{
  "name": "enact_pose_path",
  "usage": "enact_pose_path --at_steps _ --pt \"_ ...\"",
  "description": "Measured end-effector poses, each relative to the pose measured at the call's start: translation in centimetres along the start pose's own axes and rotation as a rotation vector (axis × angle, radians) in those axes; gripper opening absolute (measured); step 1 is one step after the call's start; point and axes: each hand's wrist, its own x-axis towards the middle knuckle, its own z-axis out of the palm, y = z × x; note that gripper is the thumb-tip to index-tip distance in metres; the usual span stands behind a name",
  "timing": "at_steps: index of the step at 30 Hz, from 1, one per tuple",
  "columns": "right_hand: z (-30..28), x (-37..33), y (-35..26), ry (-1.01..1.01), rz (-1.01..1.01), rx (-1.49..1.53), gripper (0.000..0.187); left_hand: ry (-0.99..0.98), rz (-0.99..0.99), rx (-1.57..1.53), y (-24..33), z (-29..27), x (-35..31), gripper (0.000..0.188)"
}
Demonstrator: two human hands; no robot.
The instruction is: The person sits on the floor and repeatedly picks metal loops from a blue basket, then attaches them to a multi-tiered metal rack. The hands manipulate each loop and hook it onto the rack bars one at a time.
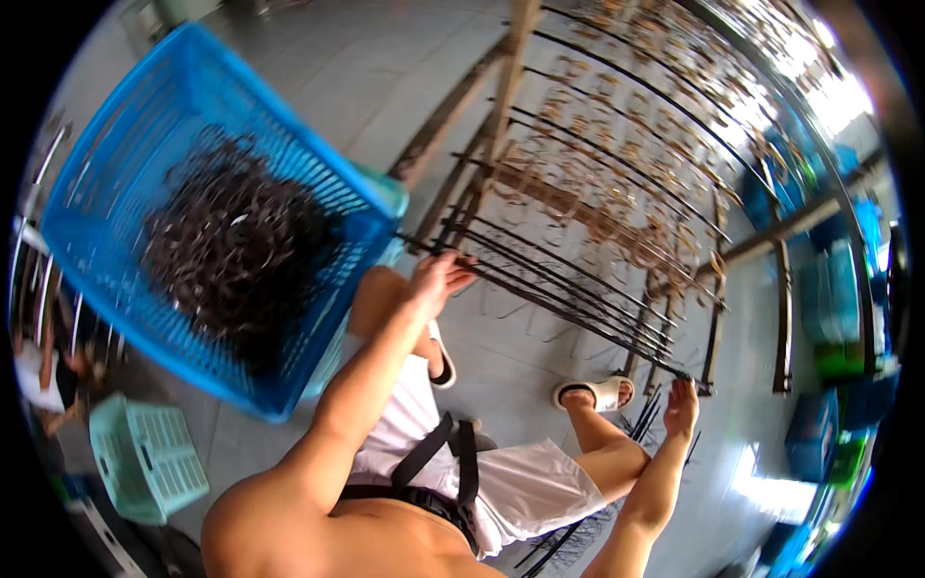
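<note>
In front of me, several thin dark rods lie side by side across a rack. My left hand is at the left end of the nearest rods, its fingers around a dark rod. At the opposite end, my right hand has its fingertips closed on the rod's tip. Short thin hooks or wires hang below the rods. To the left of my left hand, a large blue basket holds a heap of dark, shiny, curly strips.
Tan ring-like pieces hang in rows farther up the rack. A pale green basket stands on the floor at lower left. More dark rods lie by my right leg. Blue and green crates line the right side. Another person is at far left.
</note>
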Motion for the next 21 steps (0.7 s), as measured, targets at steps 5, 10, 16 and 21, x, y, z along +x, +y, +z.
enact_pose_path --at_steps 5,10,16,21 --pt "-0.8 -1.8 -1.5 0.291 0.076 -0.119 0.037 -0.002 -0.026 -0.033 -0.9 -0.5 0.2 0.021" --pt "9.2 -9.9 -0.2 0.58 -0.209 -0.358 0.031 0.209 -0.157 -0.006 -0.9 -2.4 -0.6 0.016" --pt "28.3 -23.5 8.2 0.161 -0.556 -0.65 0.041 0.399 0.546 1.17 9.1 -10.9 -11.2 0.016" --pt "39.3 -26.9 14.0 -0.468 -0.162 -0.39 0.043 0.545 -0.049 2.065 12.4 -20.9 -9.4 0.067"
